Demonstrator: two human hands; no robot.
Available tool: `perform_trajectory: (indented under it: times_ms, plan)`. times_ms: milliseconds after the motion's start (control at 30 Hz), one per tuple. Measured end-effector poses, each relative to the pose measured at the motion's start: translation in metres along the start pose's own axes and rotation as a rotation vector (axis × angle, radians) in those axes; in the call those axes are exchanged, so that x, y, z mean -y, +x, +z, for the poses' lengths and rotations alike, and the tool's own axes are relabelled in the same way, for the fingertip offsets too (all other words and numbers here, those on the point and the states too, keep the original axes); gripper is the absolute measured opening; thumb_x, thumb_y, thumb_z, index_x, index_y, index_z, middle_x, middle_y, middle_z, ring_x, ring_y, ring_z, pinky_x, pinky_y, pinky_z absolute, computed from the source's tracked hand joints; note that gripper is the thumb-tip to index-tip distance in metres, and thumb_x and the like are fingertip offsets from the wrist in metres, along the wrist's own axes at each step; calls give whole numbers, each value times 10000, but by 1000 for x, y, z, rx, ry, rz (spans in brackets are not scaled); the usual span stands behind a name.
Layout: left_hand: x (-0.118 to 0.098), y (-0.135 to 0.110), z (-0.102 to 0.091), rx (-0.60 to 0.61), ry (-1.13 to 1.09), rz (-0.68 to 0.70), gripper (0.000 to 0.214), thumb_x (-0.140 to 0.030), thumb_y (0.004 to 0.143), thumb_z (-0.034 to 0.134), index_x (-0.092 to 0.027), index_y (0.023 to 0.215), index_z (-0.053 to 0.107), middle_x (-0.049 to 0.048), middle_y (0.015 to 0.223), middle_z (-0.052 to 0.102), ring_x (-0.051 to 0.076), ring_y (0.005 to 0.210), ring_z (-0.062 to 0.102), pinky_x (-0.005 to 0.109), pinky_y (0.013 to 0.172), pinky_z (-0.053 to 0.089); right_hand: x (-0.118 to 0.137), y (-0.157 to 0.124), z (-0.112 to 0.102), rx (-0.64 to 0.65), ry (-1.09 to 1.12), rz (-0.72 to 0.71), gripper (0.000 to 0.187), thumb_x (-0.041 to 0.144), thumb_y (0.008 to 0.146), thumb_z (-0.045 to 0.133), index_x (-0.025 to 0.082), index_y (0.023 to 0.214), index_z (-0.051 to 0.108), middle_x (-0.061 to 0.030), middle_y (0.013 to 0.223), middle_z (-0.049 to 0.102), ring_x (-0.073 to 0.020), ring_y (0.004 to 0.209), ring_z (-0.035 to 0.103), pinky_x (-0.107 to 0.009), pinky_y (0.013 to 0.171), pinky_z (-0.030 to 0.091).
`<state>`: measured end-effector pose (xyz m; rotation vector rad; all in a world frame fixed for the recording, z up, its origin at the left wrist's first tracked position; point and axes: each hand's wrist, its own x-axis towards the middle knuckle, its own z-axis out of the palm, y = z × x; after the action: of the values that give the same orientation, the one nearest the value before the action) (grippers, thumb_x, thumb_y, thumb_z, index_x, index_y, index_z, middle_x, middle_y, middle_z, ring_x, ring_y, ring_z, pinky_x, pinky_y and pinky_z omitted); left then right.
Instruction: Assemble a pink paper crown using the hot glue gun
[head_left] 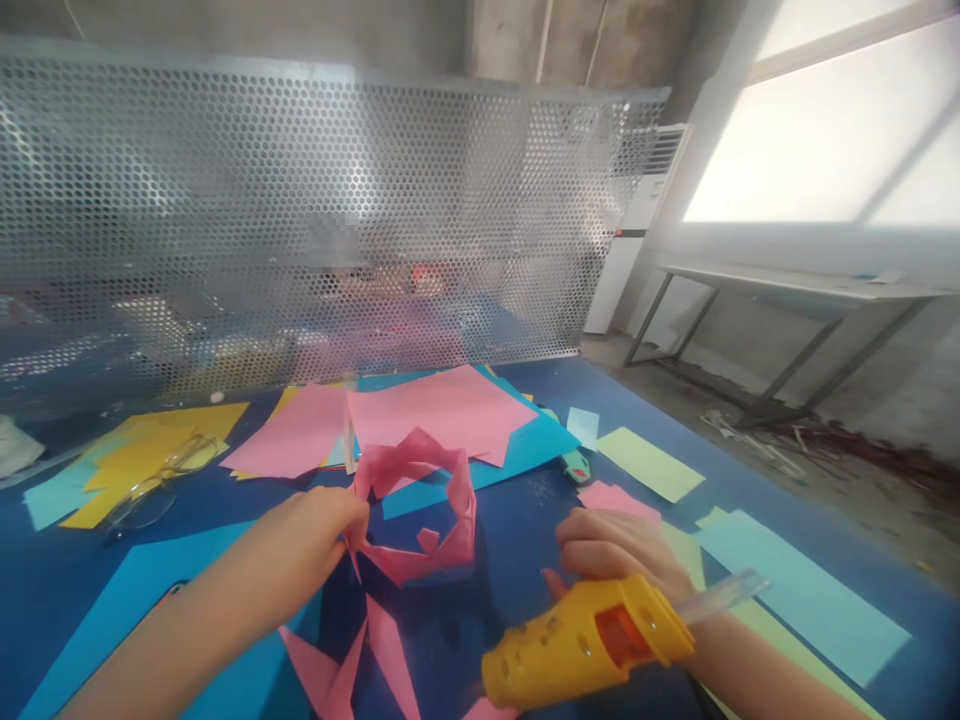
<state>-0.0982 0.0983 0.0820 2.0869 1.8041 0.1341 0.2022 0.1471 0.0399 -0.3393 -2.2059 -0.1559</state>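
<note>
My left hand (324,520) pinches the left edge of a pink folded paper ring (420,505) that stands on the blue table (517,530). My right hand (611,552) is closed round a yellow glue gun (581,645), whose body points toward the lower left, with a clear glue stick (724,593) sticking out at its back. The gun's nozzle is low in the picture, apart from the ring. Pink paper scraps (352,665) lie below the ring between my forearms.
Pink sheets (442,405), yellow sheets (142,455), light blue sheets (806,590) and pale green sheets (649,462) are spread over the table. Eyeglasses (157,485) lie at the left. A perforated metal screen (315,210) stands along the table's far edge. A metal bench (787,290) is at the right.
</note>
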Motion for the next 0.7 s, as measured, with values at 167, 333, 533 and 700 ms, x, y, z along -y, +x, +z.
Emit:
perform_trajectory:
  times_ms: [167, 333, 533, 700]
  plan:
    - [-19, 0, 11, 14, -8, -34, 251, -103, 782, 434, -248, 821, 636, 18, 823, 700, 204, 784, 657, 271, 636, 390, 0, -1, 0, 1, -8, -14, 122, 157, 933, 500, 229, 846, 453, 14, 674, 564, -116, 519, 513, -226, 478, 411]
    - [-40, -4, 17, 80, -167, 45, 241, -264, 865, 449, -284, 896, 687, -35, 749, 709, 145, 639, 629, 243, 604, 423, -2, -1, 0, -15, -17, -3, 121, 157, 917, 519, 234, 843, 463, 21, 660, 572, -118, 512, 531, -222, 485, 427]
    - [-30, -5, 12, 45, -312, 202, 416, -228, 887, 350, -341, 1109, 683, -3, 1076, 642, 107, 793, 612, 242, 797, 479, -6, -3, -2, -114, -32, 66, 120, 136, 881, 554, 233, 851, 492, 15, 668, 601, -133, 509, 566, -245, 496, 452]
    - [-42, -16, 3, 122, -356, 260, 447, -230, 848, 328, -304, 1126, 671, 32, 996, 543, 134, 880, 580, 246, 821, 490, -11, -8, -3, -99, -1, 101, 119, 127, 870, 551, 231, 849, 499, 19, 670, 596, -130, 526, 588, -248, 517, 470]
